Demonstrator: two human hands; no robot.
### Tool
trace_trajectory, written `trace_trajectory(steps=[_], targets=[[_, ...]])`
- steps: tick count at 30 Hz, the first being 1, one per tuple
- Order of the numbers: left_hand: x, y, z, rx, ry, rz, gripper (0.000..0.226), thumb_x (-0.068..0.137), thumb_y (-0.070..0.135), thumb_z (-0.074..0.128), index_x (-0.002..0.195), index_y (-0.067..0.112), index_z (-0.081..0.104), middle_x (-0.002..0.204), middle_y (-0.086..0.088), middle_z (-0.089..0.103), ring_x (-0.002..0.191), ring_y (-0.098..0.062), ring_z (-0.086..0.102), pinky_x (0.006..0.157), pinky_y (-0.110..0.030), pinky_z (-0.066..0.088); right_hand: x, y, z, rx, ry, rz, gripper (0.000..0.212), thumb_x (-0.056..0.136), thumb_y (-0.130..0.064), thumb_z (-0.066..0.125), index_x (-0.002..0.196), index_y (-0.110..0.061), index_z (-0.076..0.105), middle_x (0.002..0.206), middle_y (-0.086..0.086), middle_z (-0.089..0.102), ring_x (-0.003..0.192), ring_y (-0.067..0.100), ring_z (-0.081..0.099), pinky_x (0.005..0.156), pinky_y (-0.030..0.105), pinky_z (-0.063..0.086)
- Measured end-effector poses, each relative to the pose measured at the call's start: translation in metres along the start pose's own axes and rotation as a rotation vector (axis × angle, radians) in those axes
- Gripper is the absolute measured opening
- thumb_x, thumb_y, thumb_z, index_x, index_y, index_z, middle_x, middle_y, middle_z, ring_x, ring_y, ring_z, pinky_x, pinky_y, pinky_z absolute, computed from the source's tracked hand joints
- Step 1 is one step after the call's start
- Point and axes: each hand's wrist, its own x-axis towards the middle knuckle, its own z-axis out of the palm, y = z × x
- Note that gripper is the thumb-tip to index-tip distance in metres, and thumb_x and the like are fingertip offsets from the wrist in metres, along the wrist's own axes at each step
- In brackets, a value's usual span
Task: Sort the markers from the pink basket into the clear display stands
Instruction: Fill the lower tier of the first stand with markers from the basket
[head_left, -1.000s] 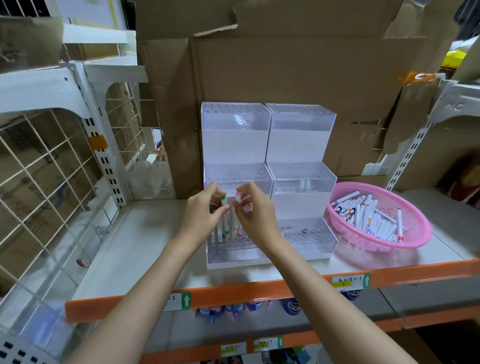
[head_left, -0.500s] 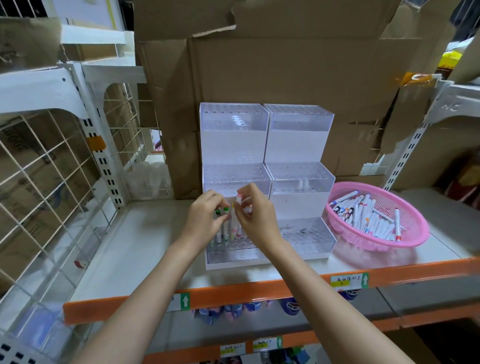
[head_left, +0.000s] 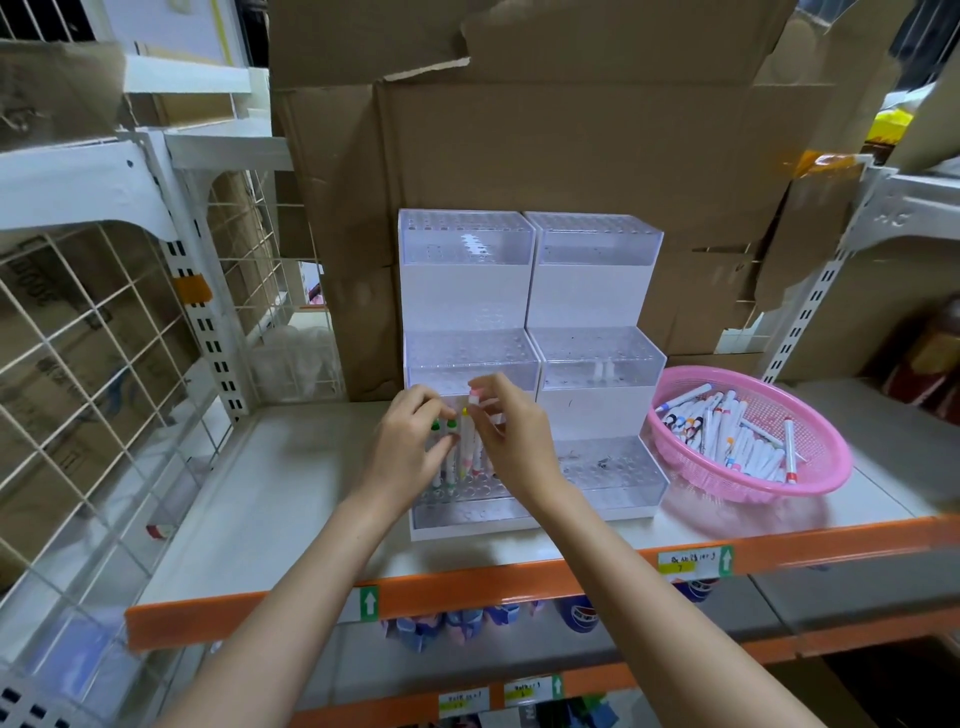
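Observation:
Two clear stepped display stands sit side by side on the shelf, the left stand (head_left: 470, 291) and the right stand (head_left: 597, 291). Both my hands are over the left stand's lowest tier. My left hand (head_left: 408, 449) pinches a green-capped marker (head_left: 451, 441) standing in a hole, beside another green-capped one. My right hand (head_left: 511, 436) holds several markers (head_left: 474, 415) upright, a pink-capped end sticking up above the fingers. The pink basket (head_left: 821, 483) at the right holds several white markers (head_left: 727, 431) lying loose.
Large cardboard boxes (head_left: 571, 156) stand behind the stands. A white wire grid rack (head_left: 104, 364) closes off the left side. The shelf's orange front edge (head_left: 467, 587) carries price labels. Two small white items (head_left: 604, 370) stand in the right stand's middle tier.
My left hand has lowered the green-capped marker into the lowest tier of the left stand. My right hand has stayed beside it with its markers.

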Motion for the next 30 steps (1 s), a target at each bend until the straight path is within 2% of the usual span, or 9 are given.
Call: trace_trajectory(steps=[3,5,12,17,23,30], targets=[[-0.003,0.0,-0.005,0.012,0.012,0.002,0.022,0.072,0.001,0.076,0.091,0.008,0.068,0.089,-0.002,0.058,0.085,-0.018,0.055,0.074,-0.026,0.044,0.0,0.0,0.0,-0.001,-0.008,0.013,0.018,0.093,-0.008,0.058,0.111,-0.012,0.056,0.098,0.001,0.066,0.088,0.015,0.063,0.074,0.025,0.053],[-0.005,0.0,-0.008,0.026,0.006,0.017,0.022,0.073,0.002,0.076,0.092,0.009,0.069,0.089,-0.001,0.059,0.085,-0.018,0.054,0.074,-0.028,0.045,-0.002,0.0,0.0,0.0,-0.004,0.011,0.016,0.093,-0.009,0.058,0.107,-0.013,0.056,0.092,0.002,0.066,0.085,0.016,0.064,0.074,0.03,0.055],[-0.004,0.001,-0.011,0.079,-0.027,0.066,0.016,0.071,-0.001,0.077,0.083,0.005,0.068,0.083,-0.003,0.058,0.078,-0.022,0.054,0.067,-0.036,0.049,-0.003,-0.001,0.002,0.003,0.001,-0.005,0.013,0.091,-0.006,0.06,0.102,-0.013,0.057,0.085,0.001,0.062,0.081,0.019,0.063,0.071,0.039,0.055],[-0.005,0.003,-0.012,0.093,-0.047,0.068,0.015,0.073,-0.001,0.075,0.085,0.006,0.068,0.085,-0.004,0.06,0.079,-0.024,0.056,0.067,-0.037,0.05,-0.003,-0.003,0.002,0.005,0.011,-0.004,0.01,0.093,-0.009,0.057,0.103,-0.011,0.059,0.087,0.004,0.065,0.081,0.021,0.063,0.072,0.039,0.054],[-0.005,0.004,-0.014,0.092,-0.055,0.057,0.016,0.073,-0.002,0.073,0.086,0.006,0.068,0.085,-0.004,0.06,0.079,-0.026,0.056,0.068,-0.037,0.051,-0.002,-0.005,0.001,-0.018,0.009,-0.002,0.005,0.092,-0.007,0.059,0.095,-0.008,0.055,0.085,0.004,0.064,0.076,0.022,0.062,0.069,0.041,0.053],[-0.005,0.005,-0.016,0.097,-0.066,0.043,0.017,0.073,-0.002,0.073,0.087,0.007,0.069,0.086,-0.003,0.061,0.081,-0.024,0.056,0.069,-0.035,0.05,0.003,-0.008,-0.003,-0.044,-0.019,0.002,0.013,0.089,-0.01,0.063,0.088,-0.01,0.05,0.081,0.002,0.062,0.068,0.021,0.06,0.065,0.041,0.052]])
